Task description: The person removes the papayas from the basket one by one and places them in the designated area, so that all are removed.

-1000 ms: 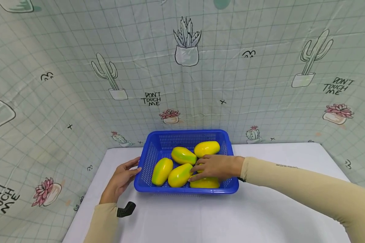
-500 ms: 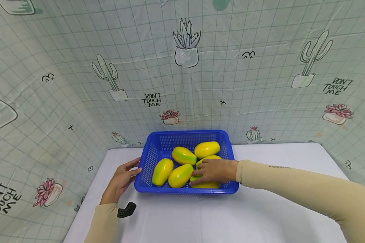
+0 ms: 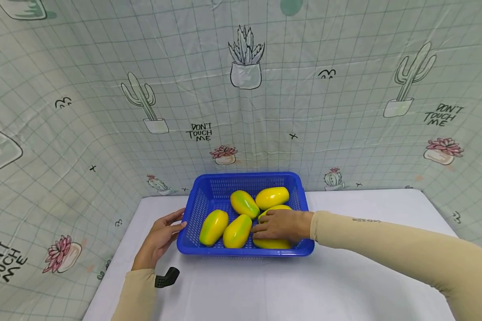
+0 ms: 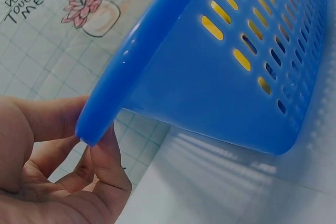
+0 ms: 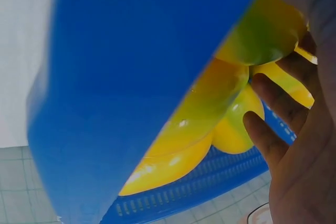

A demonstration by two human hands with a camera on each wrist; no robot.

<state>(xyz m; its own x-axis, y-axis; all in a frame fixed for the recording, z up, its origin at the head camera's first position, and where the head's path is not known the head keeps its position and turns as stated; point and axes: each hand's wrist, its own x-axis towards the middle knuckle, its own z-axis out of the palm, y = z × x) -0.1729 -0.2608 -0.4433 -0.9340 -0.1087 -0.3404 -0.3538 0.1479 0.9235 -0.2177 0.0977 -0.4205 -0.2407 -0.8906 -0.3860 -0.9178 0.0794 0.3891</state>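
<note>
In the head view a blue plastic basket holds several glossy yellow mangoes with green streaks. My left hand pinches its left rim; in the left wrist view the thumb and curled fingers sit on either side of that rim. Inside the right half, my right hand rests over a front mango and another mango, covering part of both. Its fingertips lie near the middle front mango. The right wrist view shows spread fingers beside the fruit; contact there is partly hidden.
Other mangoes lie at the left, the middle back and the right back. The basket stands on a white table, close to a grid-patterned backdrop with cactus drawings.
My right hand has shifted slightly toward the front. The middle front mango and the middle back mango have turned a little. My left hand stays on the rim.
</note>
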